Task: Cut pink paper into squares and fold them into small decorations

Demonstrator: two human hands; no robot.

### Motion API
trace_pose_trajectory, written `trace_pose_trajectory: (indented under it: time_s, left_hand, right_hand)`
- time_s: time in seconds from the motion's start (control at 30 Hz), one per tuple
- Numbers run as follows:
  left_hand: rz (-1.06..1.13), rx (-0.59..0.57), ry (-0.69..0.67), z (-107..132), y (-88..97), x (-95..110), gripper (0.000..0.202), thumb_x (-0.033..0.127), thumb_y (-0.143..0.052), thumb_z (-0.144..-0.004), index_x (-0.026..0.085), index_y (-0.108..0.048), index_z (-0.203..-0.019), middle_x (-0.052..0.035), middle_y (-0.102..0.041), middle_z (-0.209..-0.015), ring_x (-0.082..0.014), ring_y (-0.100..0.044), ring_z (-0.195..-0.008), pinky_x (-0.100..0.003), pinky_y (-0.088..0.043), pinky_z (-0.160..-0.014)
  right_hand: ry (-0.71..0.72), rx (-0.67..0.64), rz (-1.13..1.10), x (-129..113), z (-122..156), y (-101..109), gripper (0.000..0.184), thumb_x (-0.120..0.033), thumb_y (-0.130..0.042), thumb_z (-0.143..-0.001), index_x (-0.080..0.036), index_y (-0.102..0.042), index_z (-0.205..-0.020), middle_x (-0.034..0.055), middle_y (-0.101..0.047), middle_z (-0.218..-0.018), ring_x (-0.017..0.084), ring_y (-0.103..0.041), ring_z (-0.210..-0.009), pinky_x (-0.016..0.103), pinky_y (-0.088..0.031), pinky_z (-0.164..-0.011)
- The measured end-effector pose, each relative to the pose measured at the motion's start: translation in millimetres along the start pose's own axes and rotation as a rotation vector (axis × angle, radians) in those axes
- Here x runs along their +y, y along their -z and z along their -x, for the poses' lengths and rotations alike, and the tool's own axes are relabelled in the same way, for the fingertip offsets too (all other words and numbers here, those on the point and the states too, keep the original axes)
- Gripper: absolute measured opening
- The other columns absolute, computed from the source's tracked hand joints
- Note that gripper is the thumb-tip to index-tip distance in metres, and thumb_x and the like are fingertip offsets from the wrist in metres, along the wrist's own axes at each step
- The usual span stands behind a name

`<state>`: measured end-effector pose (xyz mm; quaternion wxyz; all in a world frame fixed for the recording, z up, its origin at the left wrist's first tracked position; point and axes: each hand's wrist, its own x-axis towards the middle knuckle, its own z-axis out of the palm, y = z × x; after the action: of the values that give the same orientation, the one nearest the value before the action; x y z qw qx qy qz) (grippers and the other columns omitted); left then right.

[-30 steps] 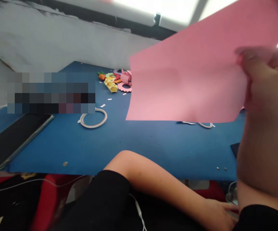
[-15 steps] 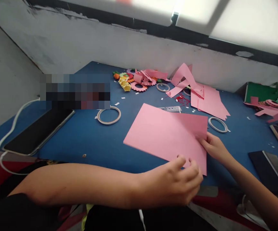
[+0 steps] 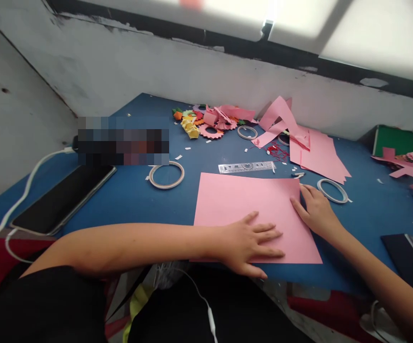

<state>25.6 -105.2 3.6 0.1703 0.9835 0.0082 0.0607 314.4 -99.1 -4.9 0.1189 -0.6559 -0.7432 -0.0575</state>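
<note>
Pink sheet (image 3: 233, 202): lying flat on the blue bench (image 3: 138, 205), near edge close to the bench's front.
My left hand (image 3: 252, 243): palm down on the sheet, right of its middle, fingers spread out and gripping nothing.
My right hand (image 3: 317, 209): sitting at the sheet's right edge by the far corner, thumb on top; honestly can't tell from here if those fingers are pinching the paper.
Clear stencil ruler (image 3: 247, 166): just beyond the sheet's far edge.
White ring one (image 3: 166, 186): left of the sheet.
White ring two (image 3: 335, 199): right of it.
Colourful paper pile (image 3: 224, 119): well beyond the sheet.
Dark-screened device (image 3: 66, 197): way off left of the sheet.
</note>
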Motion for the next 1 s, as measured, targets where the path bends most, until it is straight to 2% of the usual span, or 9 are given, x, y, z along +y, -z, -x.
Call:
trace_pose_trajectory:
  time_s: [0.1,0.2,0.37,0.47,0.57,0.63,0.77,0.9,1.0]
  left_hand:
    - [0.054,-0.017,0.005,1,4.7,-3,0.059,0.05,-0.048,-0.092,0.024,-0.037,-0.144,-0.01,-0.025,-0.156,-0.0263,-0.023,-0.145,-0.06,0.0,-0.116]
    - [0.107,-0.07,0.017,-1,12.0,-10,0.052,0.044,-0.046,-0.094,0.027,-0.038,-0.143,-0.0049,-0.025,-0.157,-0.0235,-0.021,-0.146,-0.059,0.006,-0.116]
    - [0.168,-0.141,0.033,-3,20.8,-19,0.047,0.034,-0.041,-0.096,0.029,-0.038,-0.143,0.0045,-0.03,-0.154,-0.0207,-0.019,-0.146,-0.054,0.012,-0.117]
    - [0.182,-0.116,0.028,-1,21.4,-24,0.048,0.034,-0.041,-0.096,0.028,-0.037,-0.144,0.0037,-0.031,-0.154,-0.0193,-0.021,-0.146,-0.052,0.012,-0.117]
    - [0.159,-0.077,0.045,2,23.1,-34,0.054,0.042,-0.043,-0.095,0.027,-0.033,-0.146,0.0019,-0.03,-0.154,-0.019,-0.021,-0.146,-0.054,0.01,-0.117]
    - [0.086,-0.07,0.117,4,26.2,-46,0.056,0.047,-0.041,-0.095,0.029,-0.028,-0.147,0.003,-0.026,-0.156,-0.0194,-0.019,-0.146,-0.056,0.004,-0.117]
    - [-0.083,-0.044,0.419,6,34.7,-75,0.053,0.046,-0.029,-0.099,0.028,-0.025,-0.148,0.0008,-0.021,-0.157,-0.0234,-0.017,-0.147,-0.061,-0.007,-0.116]
    - [-0.158,0.024,0.646,13,41.9,-103,0.054,0.045,-0.023,-0.1,0.023,-0.026,-0.148,-0.0055,-0.022,-0.157,-0.0268,-0.018,-0.146,-0.064,-0.009,-0.113]
    - [-0.194,0.044,0.737,17,45.2,-116,0.052,0.043,-0.024,-0.1,0.024,-0.028,-0.148,-0.006,-0.026,-0.156,-0.0267,-0.02,-0.146,-0.064,-0.011,-0.113]
  right_hand:
    - [0.024,0.059,0.015,12,-10,-10,0.057,-0.044,-0.036,-0.093,-0.006,-0.044,-0.134,0.0234,-0.054,-0.129,0.035,-0.052,-0.12,0.052,-0.044,-0.099]
    - [0.058,0.093,0.027,14,-22,-12,0.052,-0.04,-0.036,-0.094,-0.008,-0.046,-0.134,0.0222,-0.055,-0.13,0.035,-0.052,-0.12,0.052,-0.044,-0.099]
    - [0.159,0.105,0.021,-9,-41,-14,0.043,-0.034,-0.038,-0.094,-0.008,-0.057,-0.122,0.0222,-0.053,-0.133,0.035,-0.049,-0.125,0.054,-0.039,-0.103]
    - [0.253,0.036,-0.026,-27,-50,-20,0.038,-0.032,-0.037,-0.095,-0.013,-0.059,-0.12,0.0142,-0.058,-0.131,0.025,-0.053,-0.122,0.043,-0.042,-0.104]
    - [0.264,0.001,-0.056,-34,-56,-26,0.042,-0.031,-0.033,-0.096,-0.013,-0.054,-0.128,0.0127,-0.054,-0.137,0.023,-0.049,-0.129,0.041,-0.04,-0.107]
    - [0.25,-0.014,-0.065,-35,-59,-29,0.045,-0.032,-0.031,-0.097,-0.013,-0.051,-0.133,0.0121,-0.05,-0.141,0.022,-0.045,-0.133,0.042,-0.038,-0.109]
    - [0.196,-0.041,-0.057,-32,-61,-32,0.049,-0.035,-0.031,-0.097,-0.014,-0.047,-0.137,0.011,-0.045,-0.146,0.023,-0.041,-0.136,0.043,-0.036,-0.111]
    - [0.063,-0.014,-0.01,-26,-62,-36,0.055,-0.038,-0.031,-0.096,-0.005,-0.046,-0.137,0.018,-0.044,-0.145,0.03,-0.04,-0.136,0.048,-0.035,-0.11]
    - [-0.021,0.022,0.033,-22,-61,-37,0.056,-0.038,-0.032,-0.095,0.0,-0.049,-0.134,0.0223,-0.046,-0.141,0.034,-0.043,-0.133,0.051,-0.036,-0.108]
